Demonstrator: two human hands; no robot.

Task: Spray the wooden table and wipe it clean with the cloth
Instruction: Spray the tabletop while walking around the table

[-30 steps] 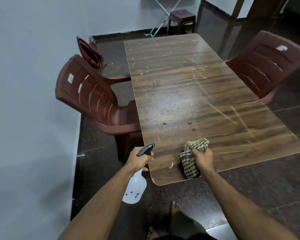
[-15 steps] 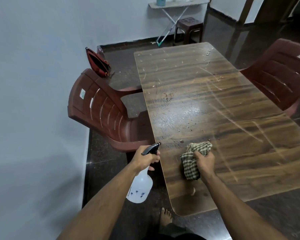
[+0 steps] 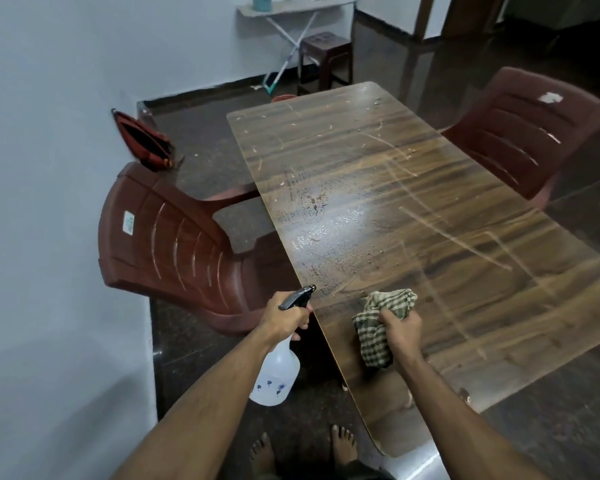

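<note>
Left hand (image 3: 284,318) wrapped around neck of translucent white spray bottle (image 3: 276,372), fingers clamped on the black trigger head, nozzle angled up and toward the tabletop; bottle body hanging off the table's left edge, over the dark floor, presumably so that only the spray reaches the surface and the wiping path stays unobstructed. Right hand (image 3: 400,332) pressed down on a bunched green-and-cream checked cloth (image 3: 378,327), fingers curled tight into the folds; cloth in contact with the wooden table (image 3: 465,306) near its front left corner, gathered into a pad, apparently for firmer pressure. Wet sheen and fine droplets visible mid-table, ahead of the cloth; pale streaks and crumbs scattered toward the far end. Judged: spraying at least partly done, wiping at an early stage, most of the surface yet to be covered. Two maroon plastic chairs noted, left chair (image 3: 187,251) close against the table's left side, right chair (image 3: 534,133) at the far right edge; both likely to hamper reach along the edges. Bare feet at bottom of view, close to the near corner.
</note>
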